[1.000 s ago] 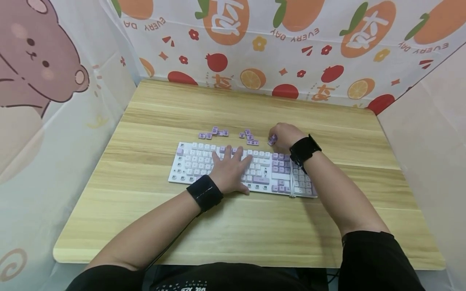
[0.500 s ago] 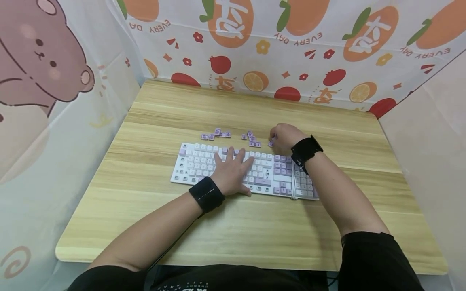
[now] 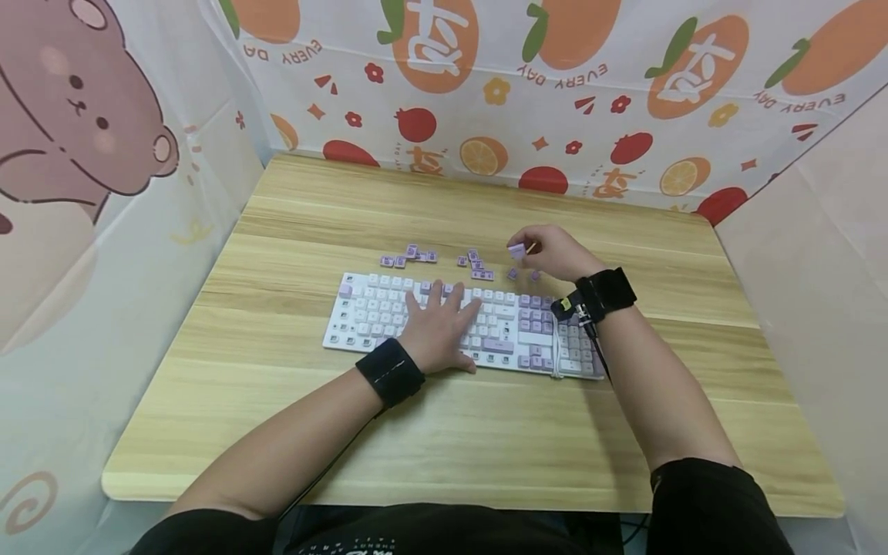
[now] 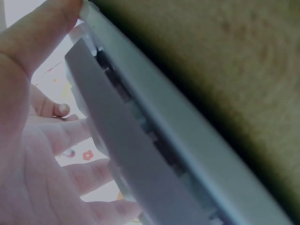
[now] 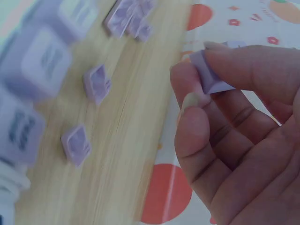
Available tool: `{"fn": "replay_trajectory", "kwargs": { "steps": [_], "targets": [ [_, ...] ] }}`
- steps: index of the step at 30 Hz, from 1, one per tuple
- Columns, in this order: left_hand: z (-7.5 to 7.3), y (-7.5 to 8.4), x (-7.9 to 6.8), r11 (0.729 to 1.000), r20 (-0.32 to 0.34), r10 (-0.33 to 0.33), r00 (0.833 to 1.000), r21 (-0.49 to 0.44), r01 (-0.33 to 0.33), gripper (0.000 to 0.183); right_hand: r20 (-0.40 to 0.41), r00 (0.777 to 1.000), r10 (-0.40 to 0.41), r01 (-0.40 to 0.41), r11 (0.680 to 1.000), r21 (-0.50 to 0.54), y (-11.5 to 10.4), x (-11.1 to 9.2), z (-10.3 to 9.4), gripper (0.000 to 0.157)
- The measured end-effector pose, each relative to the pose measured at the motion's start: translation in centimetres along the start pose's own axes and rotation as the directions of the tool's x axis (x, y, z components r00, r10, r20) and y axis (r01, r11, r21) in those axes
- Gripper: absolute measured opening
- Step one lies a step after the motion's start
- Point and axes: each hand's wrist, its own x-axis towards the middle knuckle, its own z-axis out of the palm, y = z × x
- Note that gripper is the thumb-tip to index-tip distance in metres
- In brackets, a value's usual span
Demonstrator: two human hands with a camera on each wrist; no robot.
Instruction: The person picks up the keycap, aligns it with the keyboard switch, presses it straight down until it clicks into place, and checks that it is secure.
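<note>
A white and purple keyboard [image 3: 534, 338] lies on the wooden table. My left hand [image 3: 437, 327] rests over its middle with fingers spread; in the left wrist view the thumb touches the near edge. Behind the keyboard's right part, my right hand [image 3: 555, 253] holds a purple keycap [image 3: 516, 250] above the table. The right wrist view shows this keycap pinched between thumb and index finger. Two loose purple keycaps, one [image 5: 97, 84] farther and one [image 5: 76, 145] nearer, lie hollow side up beneath that hand. Several key spots along the keyboard's left and front edges are without caps.
Behind the keyboard lie two groups of loose purple keycaps, one at left [image 3: 412, 253] and one in the middle [image 3: 477, 264]. A white cord [image 3: 557, 343] is wound round the keyboard's right part. Printed sheets [image 3: 444, 116] hang around the table.
My right hand has lifted a purple keycap off the table and turned, bringing two loose keycaps below it into sight. The left hand has stayed on the keyboard.
</note>
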Motion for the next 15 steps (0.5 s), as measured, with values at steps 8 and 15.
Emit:
{"fn": "replay_trajectory", "kwargs": {
  "steps": [8, 15],
  "targets": [
    [0.1, 0.0, 0.1, 1.000, 0.002, 0.001, 1.000, -0.005, -0.001, 0.114, -0.038, 0.999, -0.018, 0.024, 0.987, 0.162, 0.1, -1.8, 0.8, 0.036],
    [0.1, 0.1, 0.1, 1.000, 0.005, -0.006, 1.000, -0.002, 0.006, 0.112, -0.026, 0.999, 0.023, -0.020, 0.994, 0.106, -0.3, -3.8, 2.6, 0.041]
  ]
}}
